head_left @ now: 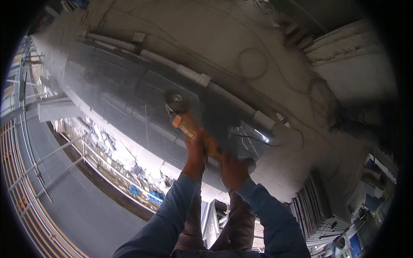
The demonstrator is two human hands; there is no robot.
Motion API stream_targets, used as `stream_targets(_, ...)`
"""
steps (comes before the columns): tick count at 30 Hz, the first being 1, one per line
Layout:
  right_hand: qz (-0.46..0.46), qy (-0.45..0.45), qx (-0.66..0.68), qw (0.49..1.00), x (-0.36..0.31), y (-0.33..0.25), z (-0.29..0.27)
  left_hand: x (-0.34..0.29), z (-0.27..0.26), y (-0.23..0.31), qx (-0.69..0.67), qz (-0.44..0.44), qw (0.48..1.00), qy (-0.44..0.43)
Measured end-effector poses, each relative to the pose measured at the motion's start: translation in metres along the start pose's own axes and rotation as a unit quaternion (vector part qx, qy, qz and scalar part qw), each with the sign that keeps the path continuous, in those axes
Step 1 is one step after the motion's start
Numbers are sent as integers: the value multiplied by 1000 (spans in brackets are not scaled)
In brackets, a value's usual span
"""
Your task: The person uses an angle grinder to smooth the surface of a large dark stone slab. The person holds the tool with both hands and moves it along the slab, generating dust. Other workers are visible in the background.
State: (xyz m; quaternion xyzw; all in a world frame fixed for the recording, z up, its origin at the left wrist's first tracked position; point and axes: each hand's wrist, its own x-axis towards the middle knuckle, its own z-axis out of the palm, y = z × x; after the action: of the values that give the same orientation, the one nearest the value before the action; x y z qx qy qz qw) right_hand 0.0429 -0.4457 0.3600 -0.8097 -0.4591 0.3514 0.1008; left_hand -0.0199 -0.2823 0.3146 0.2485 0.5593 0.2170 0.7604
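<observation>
1. We take twelve as the top of the view, centre as pivot. Just off centre, toward eleven, we log an angle grinder [188, 124]: scuffed orange body, long and tapering, over the dark slab [116, 81].
2. The left hand [195, 148] lies just below centre, its fingers clamped around the front of the orange housing.
3. The right hand [233, 170], toward five, closes on the rear of the body; shade hides its separate fingers from us.
4. At the tool's head, toward eleven, we note a round grey disc [177, 100] with a paler hub. We cannot tell whether its edge touches stone.
5. The slab runs from ten to four, long, blue-grey and dusty, faintly streaked. Along its upper side we trace pale, straight-edged strips [183, 71], end to end.
6. Toward one, a thin cable [253, 63] loops over the dusty, sand-coloured floor [206, 26].
7. At three, a small pale bottle [282, 119] on the ground; at four, a stack of flat slabs [316, 210], thin edges showing.
8. Toward eight, we record slender metal rails [71, 144] and smooth grey sheeting [92, 206]; toward seven, crumpled blue scraps [155, 197] among rubble.
</observation>
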Motion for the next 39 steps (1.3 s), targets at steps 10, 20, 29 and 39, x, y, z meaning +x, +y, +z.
stream_targets(10, -77, 58, -114, 989, -7, 91, 55, 10, -21, -87, -86, 3, 994, 73)
stream_targets(20, -47, 105, -129, 985, 98, 205, 144, 137, 4, -136, -57, -57, 997, -16)
stream_targets(29, -176, 175, -46, 968, 212, 201, 211, 244, -55, -129, -22, -18, 1000, 5)
stream_targets(39, -196, 80, -95, 973, 253, 140, 188, 270, -96, -77, -12, 115, 993, -9)
